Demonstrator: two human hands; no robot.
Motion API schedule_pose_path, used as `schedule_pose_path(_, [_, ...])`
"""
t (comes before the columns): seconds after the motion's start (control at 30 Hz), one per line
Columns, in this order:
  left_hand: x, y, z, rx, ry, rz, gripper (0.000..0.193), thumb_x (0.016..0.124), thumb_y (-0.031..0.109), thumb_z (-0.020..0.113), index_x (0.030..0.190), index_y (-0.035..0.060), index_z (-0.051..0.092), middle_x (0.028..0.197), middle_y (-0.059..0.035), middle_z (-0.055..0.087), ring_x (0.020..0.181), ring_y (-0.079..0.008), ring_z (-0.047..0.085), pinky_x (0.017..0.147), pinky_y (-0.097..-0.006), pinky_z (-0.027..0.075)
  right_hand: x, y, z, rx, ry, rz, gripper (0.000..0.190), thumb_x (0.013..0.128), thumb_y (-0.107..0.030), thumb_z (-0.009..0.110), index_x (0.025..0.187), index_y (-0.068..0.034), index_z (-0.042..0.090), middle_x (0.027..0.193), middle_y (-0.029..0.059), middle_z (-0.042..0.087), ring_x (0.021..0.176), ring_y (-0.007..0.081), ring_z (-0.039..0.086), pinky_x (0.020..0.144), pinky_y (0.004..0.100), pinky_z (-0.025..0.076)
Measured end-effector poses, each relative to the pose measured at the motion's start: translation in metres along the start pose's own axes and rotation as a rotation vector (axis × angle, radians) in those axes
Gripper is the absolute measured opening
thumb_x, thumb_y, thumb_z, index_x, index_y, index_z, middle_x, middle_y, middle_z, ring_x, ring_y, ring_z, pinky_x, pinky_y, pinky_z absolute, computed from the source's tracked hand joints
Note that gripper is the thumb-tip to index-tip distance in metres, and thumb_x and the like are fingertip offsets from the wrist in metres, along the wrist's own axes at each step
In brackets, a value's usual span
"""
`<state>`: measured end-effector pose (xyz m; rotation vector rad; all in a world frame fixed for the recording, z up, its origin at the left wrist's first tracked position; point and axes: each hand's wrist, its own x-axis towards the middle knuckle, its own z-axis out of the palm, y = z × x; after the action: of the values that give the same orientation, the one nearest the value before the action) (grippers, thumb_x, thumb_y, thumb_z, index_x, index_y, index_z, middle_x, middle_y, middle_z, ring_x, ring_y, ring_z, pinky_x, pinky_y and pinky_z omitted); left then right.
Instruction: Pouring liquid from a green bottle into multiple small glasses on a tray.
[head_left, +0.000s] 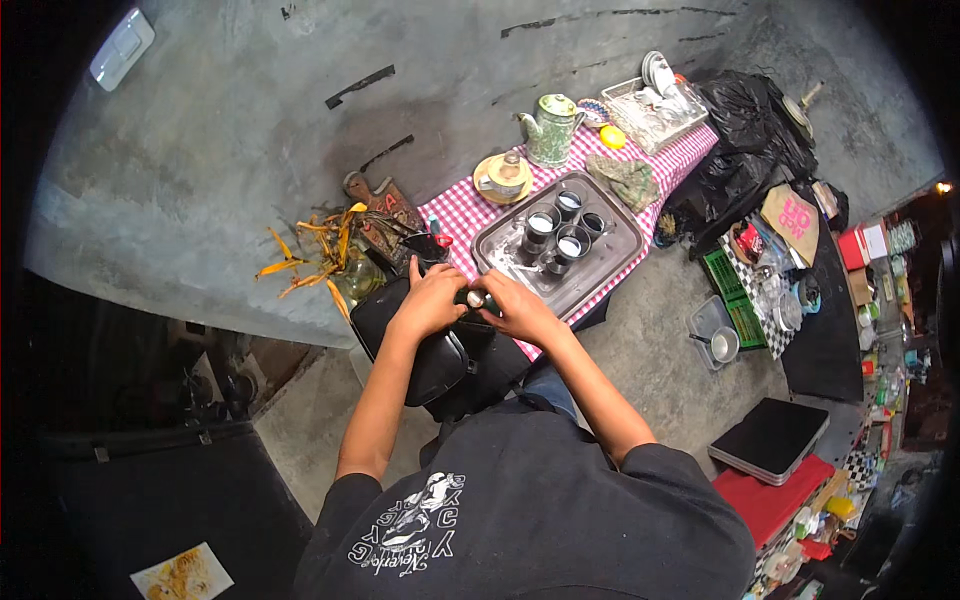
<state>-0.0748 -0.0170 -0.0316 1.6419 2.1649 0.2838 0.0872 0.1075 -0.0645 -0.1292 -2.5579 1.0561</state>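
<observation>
A small dark container with a shiny round end (476, 299) sits between my two hands, and its exact kind is hard to make out. The fingers of my left hand (433, 301) touch its left side, with the index finger stretched forward. My right hand (519, 309) curls around its right side. Below them lies a black case (442, 364), partly hidden by my left forearm. Just ahead on the right, a metal tray (517, 281) carries several glass mugs. One mug (540, 225) shows a white layer over dark contents; another mug (594, 223) looks mostly dark.
A red-checked tablecloth (454, 199) covers the table. Behind the tray stand a green speckled enamel kettle (553, 135), a lidded cup on a saucer (504, 178) and a crumpled cloth (622, 180). A glass vase (360, 279) with dried leaves and a wooden board (386, 217) are at left.
</observation>
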Motion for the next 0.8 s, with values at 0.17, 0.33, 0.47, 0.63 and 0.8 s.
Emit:
schedule_pose_path(0.17, [0.008, -0.006, 0.005, 0.004, -0.064, 0.035, 0.042, 0.075, 0.019, 0.078, 0.116, 0.0147, 0.071, 0.122, -0.0023, 0.066, 0.132, -0.0252, 0.049, 0.116, -0.0698, 0.005, -0.001, 0.001, 0.005, -0.024, -0.012, 0.029, 0.041, 0.077, -0.003, 0.073, 0.114, -0.003, 0.056, 0.105, 0.0164, 0.058, 0.100, 0.0370, 0.061, 0.083, 0.0428, 0.050])
schedule_pose_path(0.33, [0.013, -0.013, 0.005, 0.004, -0.098, 0.037, 0.042, 0.074, 0.025, 0.081, 0.113, 0.0145, 0.073, 0.121, -0.0034, 0.068, 0.132, -0.0258, 0.049, 0.116, -0.0696, 0.004, -0.004, 0.003, 0.013, -0.056, -0.016, 0.045, 0.041, 0.077, -0.003, 0.073, 0.114, -0.003, 0.056, 0.106, 0.0162, 0.059, 0.102, 0.0367, 0.061, 0.085, 0.0429, 0.051])
schedule_pose_path(0.47, [0.019, -0.016, 0.003, 0.002, -0.153, 0.064, 0.042, 0.075, 0.029, 0.081, 0.112, 0.0118, 0.074, 0.114, -0.0094, 0.069, 0.128, -0.0288, 0.052, 0.116, -0.0705, 0.004, -0.006, 0.006, 0.016, -0.027, 0.006, 0.083, 0.041, 0.078, -0.005, 0.073, 0.115, -0.002, 0.056, 0.107, 0.0171, 0.060, 0.102, 0.0368, 0.061, 0.087, 0.0427, 0.050])
schedule_pose_path(0.63, [0.030, -0.021, 0.007, 0.031, -0.213, 0.062, 0.040, 0.077, 0.033, 0.080, 0.110, 0.0121, 0.074, 0.116, -0.0111, 0.070, 0.127, -0.0302, 0.054, 0.115, -0.0697, 0.008, -0.006, 0.008, 0.019, -0.046, 0.034, 0.112, 0.038, 0.078, -0.008, 0.073, 0.111, -0.003, 0.055, 0.102, 0.0172, 0.060, 0.101, 0.0379, 0.060, 0.085, 0.0457, 0.049])
schedule_pose_path(0.8, [0.034, -0.012, -0.004, -0.018, -0.318, 0.063, 0.043, 0.085, 0.046, 0.069, 0.108, 0.0101, 0.074, 0.107, -0.0177, 0.072, 0.114, -0.0371, 0.063, 0.114, -0.0696, 0.012, -0.009, 0.014, 0.024, -0.085, 0.030, 0.142, 0.036, 0.079, -0.013, 0.073, 0.109, -0.004, 0.055, 0.100, 0.0174, 0.058, 0.100, 0.0385, 0.059, 0.084, 0.0470, 0.049])
